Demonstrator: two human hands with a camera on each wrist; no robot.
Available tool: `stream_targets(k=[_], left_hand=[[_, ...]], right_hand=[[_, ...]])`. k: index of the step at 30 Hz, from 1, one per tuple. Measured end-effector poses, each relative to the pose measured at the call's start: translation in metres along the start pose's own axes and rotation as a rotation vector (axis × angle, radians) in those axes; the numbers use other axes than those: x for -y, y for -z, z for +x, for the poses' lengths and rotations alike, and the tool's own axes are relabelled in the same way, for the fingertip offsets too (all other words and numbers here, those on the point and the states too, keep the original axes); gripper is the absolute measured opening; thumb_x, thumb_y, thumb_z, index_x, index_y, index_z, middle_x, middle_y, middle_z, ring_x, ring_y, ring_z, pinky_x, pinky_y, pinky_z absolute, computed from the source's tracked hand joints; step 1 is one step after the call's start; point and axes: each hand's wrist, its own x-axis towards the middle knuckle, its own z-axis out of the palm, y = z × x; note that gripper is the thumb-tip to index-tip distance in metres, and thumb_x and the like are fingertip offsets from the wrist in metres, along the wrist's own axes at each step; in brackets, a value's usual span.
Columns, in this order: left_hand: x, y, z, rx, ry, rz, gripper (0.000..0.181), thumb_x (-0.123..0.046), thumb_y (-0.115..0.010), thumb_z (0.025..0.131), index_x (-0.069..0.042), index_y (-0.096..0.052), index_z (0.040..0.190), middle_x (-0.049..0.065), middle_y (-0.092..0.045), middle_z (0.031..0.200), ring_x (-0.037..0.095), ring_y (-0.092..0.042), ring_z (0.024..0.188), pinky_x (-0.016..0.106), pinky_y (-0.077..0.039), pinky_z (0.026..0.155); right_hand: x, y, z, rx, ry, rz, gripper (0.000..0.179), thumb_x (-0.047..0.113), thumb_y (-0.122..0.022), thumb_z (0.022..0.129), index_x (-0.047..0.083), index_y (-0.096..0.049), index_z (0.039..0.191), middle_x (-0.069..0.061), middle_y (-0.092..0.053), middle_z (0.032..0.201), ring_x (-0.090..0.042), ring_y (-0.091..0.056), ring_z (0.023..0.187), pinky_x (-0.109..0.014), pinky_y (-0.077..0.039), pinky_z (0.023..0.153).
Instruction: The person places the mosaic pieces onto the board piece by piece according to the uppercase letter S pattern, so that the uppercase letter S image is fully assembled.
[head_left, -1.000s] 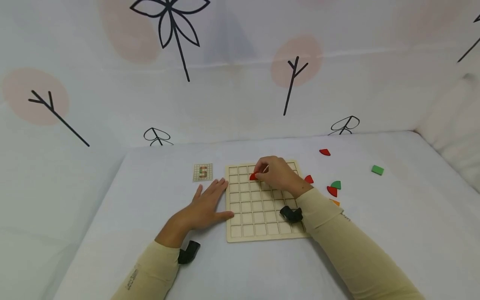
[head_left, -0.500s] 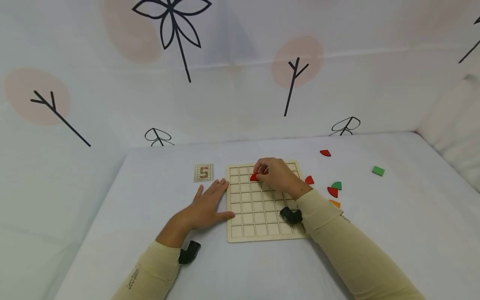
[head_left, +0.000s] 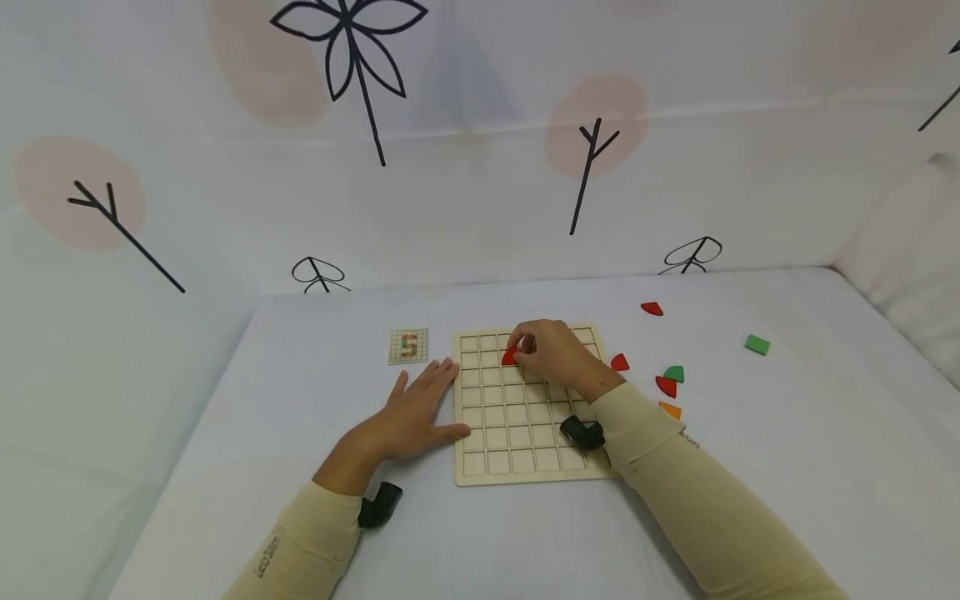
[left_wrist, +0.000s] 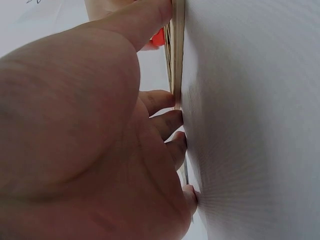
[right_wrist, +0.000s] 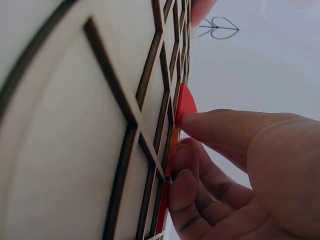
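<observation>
My right hand pinches a red quarter-circle piece over the upper part of a pale wooden grid board. In the right wrist view the thumb lies against that red piece, which stands proud of the grid at a tilt. Just beside the fingertips, an orange piece and another red piece show in the grid; the hand hides them from the head view. My left hand rests with spread fingers along the board's left edge, thumb and fingertips at the rim.
Behind the left hand lies a small pattern card with a coloured S-shaped figure. Right of the board are loose pieces: red quarter-circles, a green quarter-circle, an orange piece and a green rectangle. A patterned cloth hangs behind.
The red quarter-circle in my right fingers has turned slightly, and the right hand has shifted a little toward me. The left hand stays at the board's edge.
</observation>
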Motion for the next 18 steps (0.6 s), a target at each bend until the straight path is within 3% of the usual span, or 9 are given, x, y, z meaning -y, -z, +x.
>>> stream_targets(k=[18], left_hand=[[-0.0019, 0.0005, -0.0006, -0.001, 0.003, 0.005, 0.096, -0.051, -0.069, 0.09, -0.017, -0.016, 0.162, 0.0, -0.011, 0.17, 0.022, -0.004, 0.158, 0.055, 0.004, 0.126]], right_hand=[[-0.0002, -0.0008, -0.0013, 0.01, 0.038, -0.016, 0.02, 0.013, -0.069, 0.094, 0.008, -0.074, 0.113, -0.005, -0.066, 0.09, -0.016, -0.055, 0.077, -0.029, -0.047, 0.068]])
